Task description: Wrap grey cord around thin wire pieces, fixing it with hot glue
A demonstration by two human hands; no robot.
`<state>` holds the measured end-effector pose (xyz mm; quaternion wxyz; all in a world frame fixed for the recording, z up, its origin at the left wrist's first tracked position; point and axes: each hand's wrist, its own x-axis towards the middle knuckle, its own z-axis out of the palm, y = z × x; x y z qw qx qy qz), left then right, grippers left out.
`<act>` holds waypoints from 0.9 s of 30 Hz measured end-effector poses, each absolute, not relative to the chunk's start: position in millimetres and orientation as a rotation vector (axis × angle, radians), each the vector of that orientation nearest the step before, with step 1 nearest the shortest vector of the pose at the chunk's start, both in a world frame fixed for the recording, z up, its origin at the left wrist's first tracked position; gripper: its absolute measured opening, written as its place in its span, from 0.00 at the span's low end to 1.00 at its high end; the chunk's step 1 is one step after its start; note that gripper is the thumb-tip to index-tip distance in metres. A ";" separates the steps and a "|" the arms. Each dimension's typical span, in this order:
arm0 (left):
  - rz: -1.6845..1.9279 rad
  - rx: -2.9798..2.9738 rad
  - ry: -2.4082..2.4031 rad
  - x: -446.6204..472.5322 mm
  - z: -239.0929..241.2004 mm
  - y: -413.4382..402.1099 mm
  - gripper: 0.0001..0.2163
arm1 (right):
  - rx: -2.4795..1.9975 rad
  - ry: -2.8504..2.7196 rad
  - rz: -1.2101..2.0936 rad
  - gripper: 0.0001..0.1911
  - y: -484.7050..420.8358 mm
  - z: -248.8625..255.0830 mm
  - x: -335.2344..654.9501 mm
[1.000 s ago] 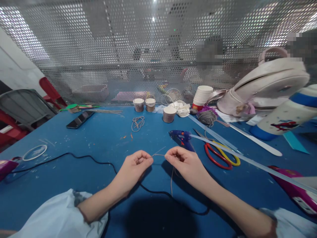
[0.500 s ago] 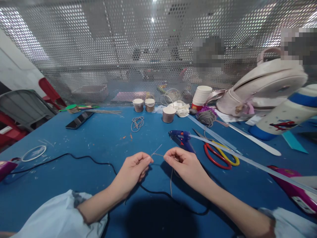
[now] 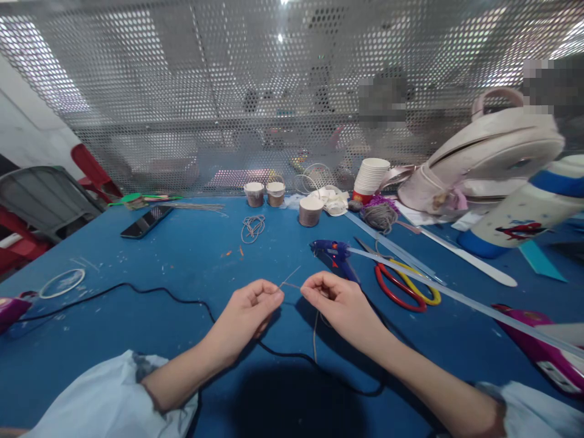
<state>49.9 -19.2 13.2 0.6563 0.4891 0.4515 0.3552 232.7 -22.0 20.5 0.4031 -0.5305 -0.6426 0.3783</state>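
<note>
The left hand (image 3: 250, 307) and right hand (image 3: 342, 304) are held slightly apart, both pinched on a thin grey cord (image 3: 292, 285) stretched above the flat blue table (image 3: 159, 334) (a blue plastic glue gun (image 3: 334, 249) is laid beyond).

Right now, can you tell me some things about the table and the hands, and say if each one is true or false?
1. A thin strand shows between the left hand and the right hand. True.
2. The scissors have two blue handles. False: the scissors have one red and one yellow.
3. The phone lies toward the left of the table. True.
4. The right hand holds the glue gun. False: the glue gun lies just beyond that hand.
5. The gray yarn ball is near the stacked cups. True.
</note>
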 end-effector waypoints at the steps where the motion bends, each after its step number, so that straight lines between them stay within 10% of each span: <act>1: 0.820 1.114 1.025 50.2 13.3 -19.0 0.12 | -1.338 -1.620 0.957 0.09 -22.0 21.0 232.8; 27: 0.988 0.948 0.901 51.5 14.4 -16.5 0.08 | -1.323 -1.624 1.082 0.08 -21.8 11.0 229.9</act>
